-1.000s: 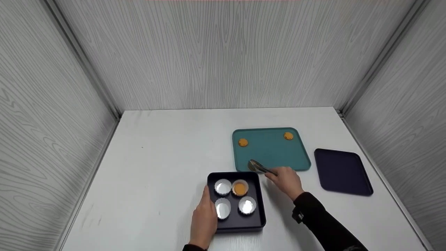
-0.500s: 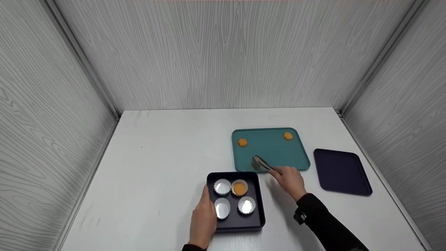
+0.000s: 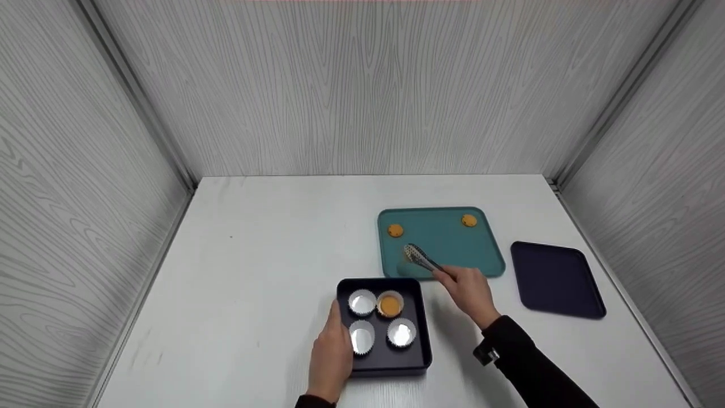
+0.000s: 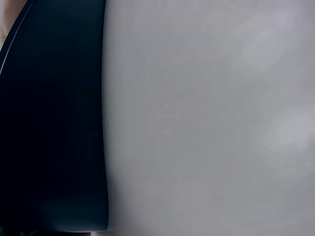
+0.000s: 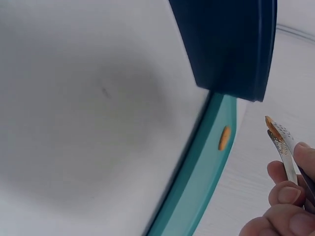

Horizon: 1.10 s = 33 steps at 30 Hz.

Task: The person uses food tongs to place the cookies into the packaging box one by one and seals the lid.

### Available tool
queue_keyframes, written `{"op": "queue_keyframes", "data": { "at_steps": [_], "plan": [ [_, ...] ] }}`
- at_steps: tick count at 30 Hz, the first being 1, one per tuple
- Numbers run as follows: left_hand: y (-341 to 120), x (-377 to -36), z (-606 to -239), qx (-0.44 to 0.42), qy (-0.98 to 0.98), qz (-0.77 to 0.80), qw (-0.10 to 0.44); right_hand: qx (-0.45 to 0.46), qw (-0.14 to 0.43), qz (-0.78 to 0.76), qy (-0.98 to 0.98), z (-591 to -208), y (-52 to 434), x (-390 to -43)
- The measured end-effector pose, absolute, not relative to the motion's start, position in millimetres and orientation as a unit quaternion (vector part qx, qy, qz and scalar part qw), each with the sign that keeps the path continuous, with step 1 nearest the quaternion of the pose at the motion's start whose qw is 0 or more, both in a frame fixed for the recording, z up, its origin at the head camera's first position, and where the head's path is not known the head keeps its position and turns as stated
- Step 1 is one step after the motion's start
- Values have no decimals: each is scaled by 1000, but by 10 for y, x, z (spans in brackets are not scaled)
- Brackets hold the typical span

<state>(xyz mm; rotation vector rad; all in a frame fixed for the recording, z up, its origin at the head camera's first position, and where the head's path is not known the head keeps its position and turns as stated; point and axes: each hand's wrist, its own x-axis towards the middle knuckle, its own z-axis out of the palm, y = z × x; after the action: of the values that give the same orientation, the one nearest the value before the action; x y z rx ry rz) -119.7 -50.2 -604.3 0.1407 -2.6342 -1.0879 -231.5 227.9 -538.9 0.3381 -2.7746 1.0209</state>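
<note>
Right hand [image 3: 467, 292] pinches a pair of slim metal tongs with perforated tips [image 3: 420, 257], thumb on one arm, fingers against the other. Right wrist view: the tips are narrowed on a small round orange-brown biscuit [image 5: 268, 123], caught by its edge. It is up over the near left part of the flat teal rectangular tray [image 3: 459, 249], with a shadow below. A long-armed tool probably keeps fingers off the food.

Left hand [image 3: 331, 354] lies along the left wall of a square dark-navy box with raised sides [image 3: 391, 362]; the far fingers are hidden, so I cannot tell how tight the grip is. Likely it steadies the box.

In the box: four white fluted cups [image 3: 362, 338]. The back right one carries an orange round biscuit [image 3: 389, 306]; the cups presumably keep pieces separate.

Box sits just in front of the tray's near left corner, contact unclear; the closeness seems to suit short carries. Two more orange biscuits, back left [image 3: 395, 230] and back right [image 3: 469, 220], lie well apart on the teal, which should give the tips room. Off right, a dark-purple flat tray [image 3: 558, 280].
</note>
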Motion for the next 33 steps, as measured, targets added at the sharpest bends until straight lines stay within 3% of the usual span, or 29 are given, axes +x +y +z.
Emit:
{"op": "queue_keyframes", "data": {
  "at_steps": [13, 33],
  "plan": [
    [-512, -1198, -6033, 54, -912, -384, 134, 227, 111, 355, -900, -5256, 1964, -2111],
    [-505, -1196, -6040, 56, -915, -373, 143, 297, 41, 318, -899, -5308, 1640, -1984]
  ]
}}
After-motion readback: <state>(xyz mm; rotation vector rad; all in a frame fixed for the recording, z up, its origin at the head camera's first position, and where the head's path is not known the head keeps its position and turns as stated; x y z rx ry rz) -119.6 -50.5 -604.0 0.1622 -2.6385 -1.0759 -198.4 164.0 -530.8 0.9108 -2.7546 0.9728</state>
